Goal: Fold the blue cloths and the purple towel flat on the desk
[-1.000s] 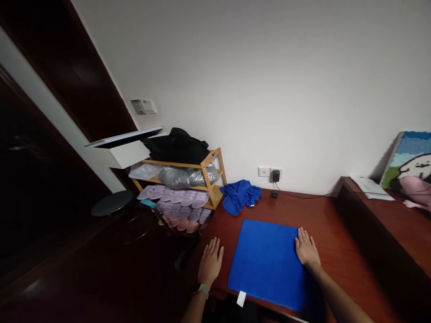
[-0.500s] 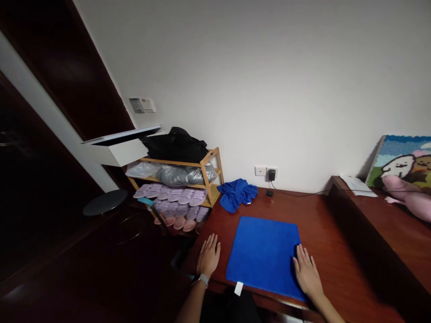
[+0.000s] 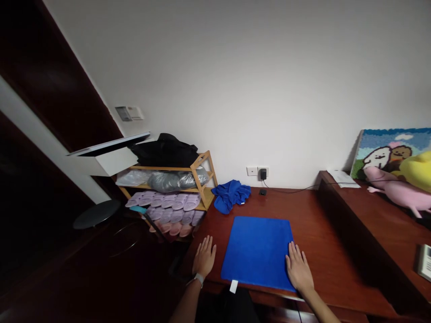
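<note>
A blue cloth lies spread flat on the reddish-brown desk, its white tag hanging at the front edge. My left hand rests palm down on the wood to the left of the cloth, apart from it, fingers extended. On the other side my right hand lies flat, fingers stretched, its inner side at the cloth's right edge. Neither hand grips anything. Behind, near the wall, a second blue cloth sits crumpled in a heap.
A wooden rack with lilac slippers and a black bag stands left of the desk. A plugged-in black adapter trails a cable rightward. On the raised right ledge lie papers and a pink plush toy.
The view has turned to the right, showing a yellow plush and more of the ledge. Both hands stay flat in about the same places beside the spread cloth.
</note>
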A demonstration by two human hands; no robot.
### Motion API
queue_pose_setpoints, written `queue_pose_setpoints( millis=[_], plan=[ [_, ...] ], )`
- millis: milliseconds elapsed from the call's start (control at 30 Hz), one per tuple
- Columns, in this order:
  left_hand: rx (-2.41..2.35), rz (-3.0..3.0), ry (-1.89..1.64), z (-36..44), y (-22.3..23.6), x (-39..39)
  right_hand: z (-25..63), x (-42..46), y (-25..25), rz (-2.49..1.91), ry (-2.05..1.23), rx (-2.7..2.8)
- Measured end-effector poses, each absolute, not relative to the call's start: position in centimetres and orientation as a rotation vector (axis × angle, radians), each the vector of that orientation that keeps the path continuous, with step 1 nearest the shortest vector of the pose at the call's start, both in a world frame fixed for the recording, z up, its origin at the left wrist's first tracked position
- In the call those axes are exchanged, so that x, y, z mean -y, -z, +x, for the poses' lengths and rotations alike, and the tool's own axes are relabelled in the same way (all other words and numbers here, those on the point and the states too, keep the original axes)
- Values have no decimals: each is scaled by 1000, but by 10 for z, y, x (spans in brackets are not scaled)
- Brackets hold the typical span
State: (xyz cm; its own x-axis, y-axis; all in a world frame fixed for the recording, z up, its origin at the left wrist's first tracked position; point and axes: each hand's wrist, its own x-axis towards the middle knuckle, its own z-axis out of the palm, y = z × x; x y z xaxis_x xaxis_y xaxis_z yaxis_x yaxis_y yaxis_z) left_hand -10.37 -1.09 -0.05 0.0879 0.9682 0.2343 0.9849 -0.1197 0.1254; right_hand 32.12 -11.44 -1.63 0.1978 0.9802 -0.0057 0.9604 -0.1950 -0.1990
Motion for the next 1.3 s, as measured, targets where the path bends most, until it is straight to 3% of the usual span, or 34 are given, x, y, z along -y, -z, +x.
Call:
queue_pose_setpoints(
  millis=[233,433,533,900,1300],
  plan=[
    [1993,-2324,403,-41,-37,7,320,115,12,-2292,-218,1881],
    [1434,-2845,519,116,-16,48,321,114,14,-2301,-216,1888],
    [1428,-2950,472,146,-3,61,321,114,13,-2316,-199,1914],
    [1927,-2535,321,-8,4,48,320,115,12,-2369,-162,1950],
    [1937,-2551,345,-9,1,52,315,155,25,-2274,-184,1897]
  ],
)
